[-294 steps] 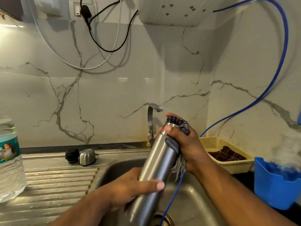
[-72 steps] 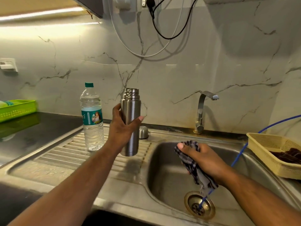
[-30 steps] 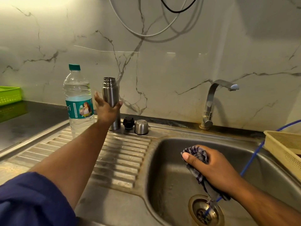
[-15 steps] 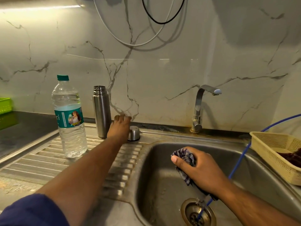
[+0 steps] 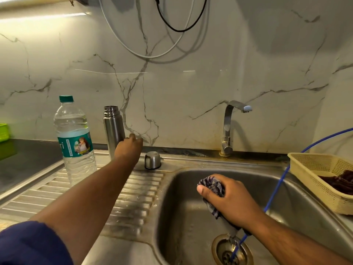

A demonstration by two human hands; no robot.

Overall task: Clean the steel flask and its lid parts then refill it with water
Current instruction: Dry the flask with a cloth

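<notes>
The steel flask stands upright and uncapped at the back of the draining board, next to the wall. Its steel cap sits upside down a little to the right. My left hand reaches down between flask and cap, touching or nearly touching the flask's side. It covers the spot where the black stopper lay, and its fingertips are hidden. Over the sink basin, my right hand is closed around a bunched checked cloth.
A plastic water bottle stands left of the flask. The tap is at the back of the sink. A blue hose runs into the drain. A cream basket sits right, a green basket far left.
My left hand set the flask down by the wall, let go and moved right onto the spot of the black stopper. My right hand kept the cloth over the sink.
</notes>
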